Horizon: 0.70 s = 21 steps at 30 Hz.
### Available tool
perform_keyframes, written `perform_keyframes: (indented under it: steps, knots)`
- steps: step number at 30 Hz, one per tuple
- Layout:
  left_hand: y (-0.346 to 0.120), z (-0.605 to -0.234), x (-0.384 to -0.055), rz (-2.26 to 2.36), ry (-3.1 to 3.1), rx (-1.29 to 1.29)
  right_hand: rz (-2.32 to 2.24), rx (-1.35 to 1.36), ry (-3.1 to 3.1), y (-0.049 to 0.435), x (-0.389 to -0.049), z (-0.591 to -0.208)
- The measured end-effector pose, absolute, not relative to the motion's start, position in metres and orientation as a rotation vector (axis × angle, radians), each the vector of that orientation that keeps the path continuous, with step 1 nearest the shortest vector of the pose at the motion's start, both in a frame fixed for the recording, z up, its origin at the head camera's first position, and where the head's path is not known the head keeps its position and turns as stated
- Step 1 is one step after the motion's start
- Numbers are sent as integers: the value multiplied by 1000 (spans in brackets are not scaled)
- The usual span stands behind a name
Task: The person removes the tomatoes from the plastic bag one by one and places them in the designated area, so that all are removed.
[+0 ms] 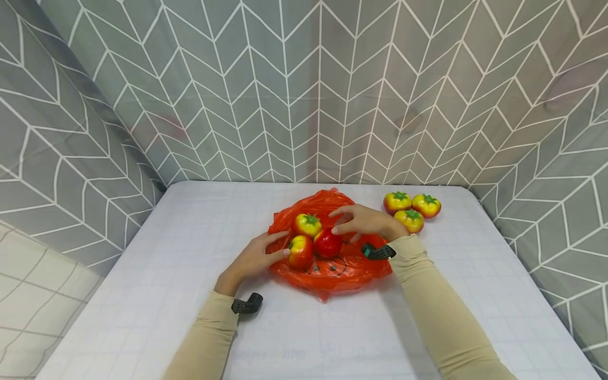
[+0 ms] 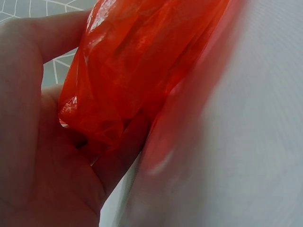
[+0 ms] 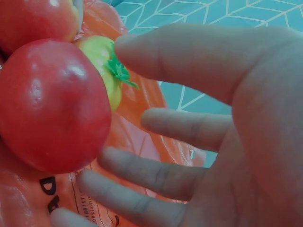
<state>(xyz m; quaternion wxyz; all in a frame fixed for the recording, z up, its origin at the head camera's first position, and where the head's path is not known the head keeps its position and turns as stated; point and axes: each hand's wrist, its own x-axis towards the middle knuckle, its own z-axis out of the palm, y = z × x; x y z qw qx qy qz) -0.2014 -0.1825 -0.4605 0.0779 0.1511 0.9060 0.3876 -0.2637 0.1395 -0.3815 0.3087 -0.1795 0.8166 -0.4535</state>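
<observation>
A red plastic bag (image 1: 328, 279) lies spread on the table, with dark print on it. Three red-and-yellow toy tomatoes rest on the bag: one yellow-topped tomato (image 1: 307, 225) at the back, another tomato (image 1: 301, 252) at the front left, and a mostly red tomato (image 1: 328, 243) beside them. My left hand (image 1: 258, 256) holds the bag's left side, its thumb near the front-left tomato; in the left wrist view the bag (image 2: 137, 61) lies between thumb and fingers. My right hand (image 1: 363, 220) hovers over the bag's right part, fingers spread beside the red tomato (image 3: 54, 106), nothing in its grasp.
Beyond my right hand, three more toy tomatoes (image 1: 426, 206) stand grouped at the table's back right. The white table (image 1: 157, 274) ends at the back against a grey curtain (image 1: 304, 105) with white chevron lines. Dark straps sit on both wrists.
</observation>
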Motion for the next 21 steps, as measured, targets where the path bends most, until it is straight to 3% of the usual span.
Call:
perform_keyframes:
  steps: [21]
  knots:
    - [-183, -461, -201, 1175, 2713, 471, -1012, -450, 2245, 124, -263, -391]
